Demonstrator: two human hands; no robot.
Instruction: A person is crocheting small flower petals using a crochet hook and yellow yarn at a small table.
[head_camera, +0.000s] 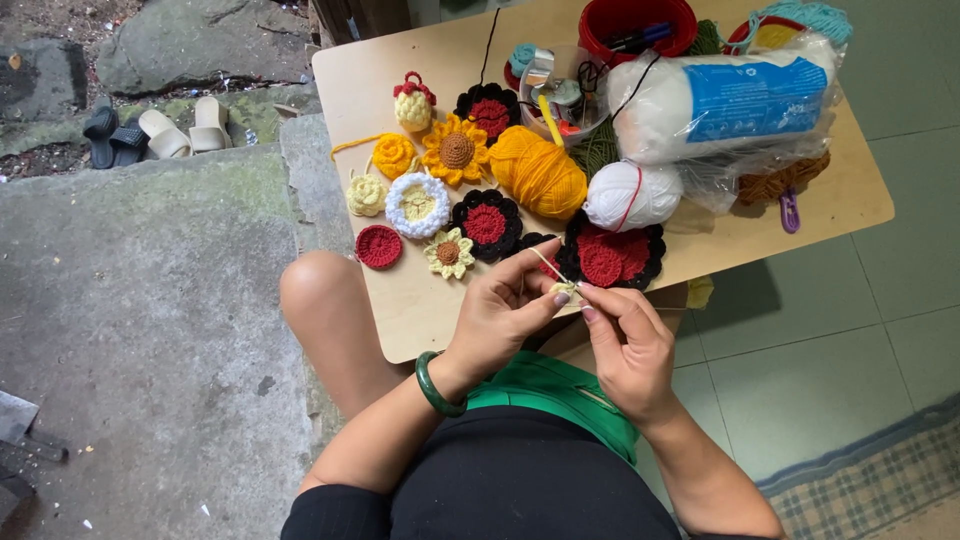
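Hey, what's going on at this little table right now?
A seated person is crocheting at a small wooden table. The left hand and right hand meet over a tiny pale yellow piece, with a strand of yarn running up from it. Finished crocheted flowers lie spread on the table beside an orange-yellow yarn ball, a white yarn ball and a bagged white roll.

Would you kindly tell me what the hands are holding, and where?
Both hands, left and right, pinch a tiny pale-yellow crocheted piece at its edges between fingertips.
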